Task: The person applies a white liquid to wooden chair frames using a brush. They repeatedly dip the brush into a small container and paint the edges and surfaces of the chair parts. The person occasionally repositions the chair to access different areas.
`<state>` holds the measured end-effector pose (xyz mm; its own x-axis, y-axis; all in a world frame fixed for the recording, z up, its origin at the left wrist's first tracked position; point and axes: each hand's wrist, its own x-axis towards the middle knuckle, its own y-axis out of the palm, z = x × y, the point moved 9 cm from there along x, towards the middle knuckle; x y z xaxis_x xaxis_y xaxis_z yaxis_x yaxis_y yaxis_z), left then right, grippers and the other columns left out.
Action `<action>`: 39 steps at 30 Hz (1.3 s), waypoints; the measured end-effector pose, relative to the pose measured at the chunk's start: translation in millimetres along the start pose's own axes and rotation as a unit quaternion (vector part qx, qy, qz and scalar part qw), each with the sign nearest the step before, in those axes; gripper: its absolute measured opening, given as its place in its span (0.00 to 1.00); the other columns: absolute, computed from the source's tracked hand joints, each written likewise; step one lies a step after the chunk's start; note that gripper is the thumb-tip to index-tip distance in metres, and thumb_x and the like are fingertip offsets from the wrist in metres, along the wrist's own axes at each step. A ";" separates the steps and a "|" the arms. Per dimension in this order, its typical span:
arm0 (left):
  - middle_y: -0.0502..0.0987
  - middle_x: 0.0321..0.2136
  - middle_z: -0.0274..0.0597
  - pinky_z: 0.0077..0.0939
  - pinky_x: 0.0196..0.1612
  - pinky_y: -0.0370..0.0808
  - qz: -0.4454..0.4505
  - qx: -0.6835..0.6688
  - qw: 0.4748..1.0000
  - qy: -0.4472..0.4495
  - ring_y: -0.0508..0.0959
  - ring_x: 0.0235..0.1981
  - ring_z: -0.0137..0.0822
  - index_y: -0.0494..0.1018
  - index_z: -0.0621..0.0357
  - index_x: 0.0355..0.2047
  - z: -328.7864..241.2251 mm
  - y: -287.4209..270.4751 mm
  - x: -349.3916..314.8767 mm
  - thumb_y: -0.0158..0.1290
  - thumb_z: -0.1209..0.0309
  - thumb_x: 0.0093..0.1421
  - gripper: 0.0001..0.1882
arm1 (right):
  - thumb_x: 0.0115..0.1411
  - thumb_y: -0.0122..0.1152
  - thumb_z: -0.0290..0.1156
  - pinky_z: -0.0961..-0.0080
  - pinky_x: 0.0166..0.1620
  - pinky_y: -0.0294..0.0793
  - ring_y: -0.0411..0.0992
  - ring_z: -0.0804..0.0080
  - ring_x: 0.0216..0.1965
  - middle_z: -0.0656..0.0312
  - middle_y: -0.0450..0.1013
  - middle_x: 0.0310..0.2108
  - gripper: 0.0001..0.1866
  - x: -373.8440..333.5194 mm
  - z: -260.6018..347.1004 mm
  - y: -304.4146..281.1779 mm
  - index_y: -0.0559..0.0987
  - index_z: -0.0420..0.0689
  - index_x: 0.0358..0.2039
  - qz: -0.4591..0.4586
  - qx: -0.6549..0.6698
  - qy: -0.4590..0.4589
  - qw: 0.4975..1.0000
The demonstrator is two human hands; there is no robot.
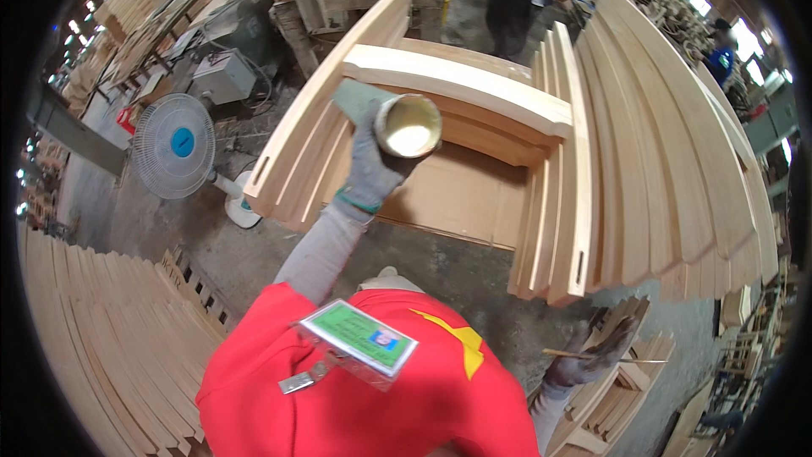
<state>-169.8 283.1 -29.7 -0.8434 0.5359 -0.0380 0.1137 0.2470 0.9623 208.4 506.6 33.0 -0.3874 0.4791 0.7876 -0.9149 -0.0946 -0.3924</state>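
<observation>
Red shirt cloth [338,410] fills the near foreground, with a green and white badge [359,334] lying tilted across it and a yellow patch [461,338] beside that. Out past the shirt, the gray-gloved left hand [372,161] grips a round cup [410,110] by its side, its mouth turned toward the camera and a pale, creamy substance [409,140] inside. Just beside the cup, at the same hand, shows a flat gray-green piece [355,100] whose kind I cannot tell. Low at the right, the gloved right hand [592,357] holds a thin stick [643,361] lying crosswise, its fingers extended.

Both cup and left hand are above a pale wooden assembly: a curved rail [465,85] spans between slotted boards at left [334,85] and right [575,178], with a brown sheet [457,199] below. More shaped boards [668,144] stand in a row farther right. Well apart at left is a white fan [173,148] with a blue hub; beyond the rail, a co-worker [512,13] handles wood.
</observation>
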 end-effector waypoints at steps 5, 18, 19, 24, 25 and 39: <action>0.70 0.49 0.43 0.54 0.51 0.70 -0.033 0.040 0.997 0.051 0.70 0.50 0.45 0.66 0.52 0.51 -13.0 -31.2 67.2 0.44 0.49 0.60 0.26 | 0.53 0.62 0.25 0.65 0.62 0.54 0.54 0.57 0.61 0.49 0.54 0.61 0.37 -32.8 -6.0 42.5 0.55 0.35 0.60 0.120 0.036 0.120 0.985; 0.64 0.54 0.52 0.58 0.57 0.62 0.025 0.036 0.999 0.012 0.63 0.55 0.54 0.64 0.55 0.54 -35.0 -23.2 116.7 0.45 0.48 0.59 0.29 | 0.50 0.67 0.35 0.69 0.32 0.71 0.74 0.57 0.28 0.51 0.75 0.30 0.23 -17.3 -7.8 68.4 0.73 0.35 0.43 0.106 -0.165 0.149 0.969; 0.64 0.54 0.53 0.58 0.58 0.61 0.031 0.041 0.999 0.014 0.63 0.55 0.55 0.63 0.55 0.54 -35.4 -21.1 119.8 0.45 0.49 0.59 0.29 | 0.50 0.68 0.36 0.69 0.32 0.71 0.74 0.57 0.28 0.51 0.75 0.29 0.23 -15.2 -8.6 69.4 0.73 0.36 0.43 0.097 -0.161 0.152 0.970; 0.61 0.55 0.57 0.60 0.58 0.61 0.044 0.056 0.997 0.001 0.62 0.56 0.58 0.60 0.55 0.55 -38.2 -10.2 160.5 0.50 0.50 0.55 0.33 | 0.50 0.67 0.36 0.68 0.32 0.72 0.74 0.57 0.29 0.51 0.76 0.31 0.22 12.4 -7.1 104.4 0.74 0.37 0.43 0.058 -0.209 0.108 0.970; 0.60 0.55 0.57 0.60 0.58 0.61 0.046 0.056 0.997 -0.005 0.62 0.56 0.58 0.60 0.55 0.56 -39.4 -11.7 163.0 0.50 0.50 0.55 0.33 | 0.51 0.66 0.35 0.69 0.33 0.72 0.74 0.57 0.29 0.51 0.76 0.31 0.22 16.9 -1.9 107.0 0.74 0.37 0.43 0.046 -0.196 0.093 0.975; 0.67 0.53 0.44 0.57 0.56 0.63 0.120 0.038 0.957 -0.261 0.67 0.55 0.49 0.64 0.51 0.55 111.9 55.5 10.5 0.38 0.46 0.62 0.29 | 0.61 0.50 0.25 0.77 0.41 0.71 0.69 0.73 0.37 0.58 0.69 0.38 0.09 44.7 52.9 6.4 0.77 0.35 0.37 -0.079 0.048 0.248 0.964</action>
<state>-113.6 392.8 -6.8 -0.4135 0.9099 0.0329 0.3261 0.1143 0.9384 179.2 481.3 90.8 -0.1619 0.8507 0.5002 -0.9736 -0.0549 -0.2217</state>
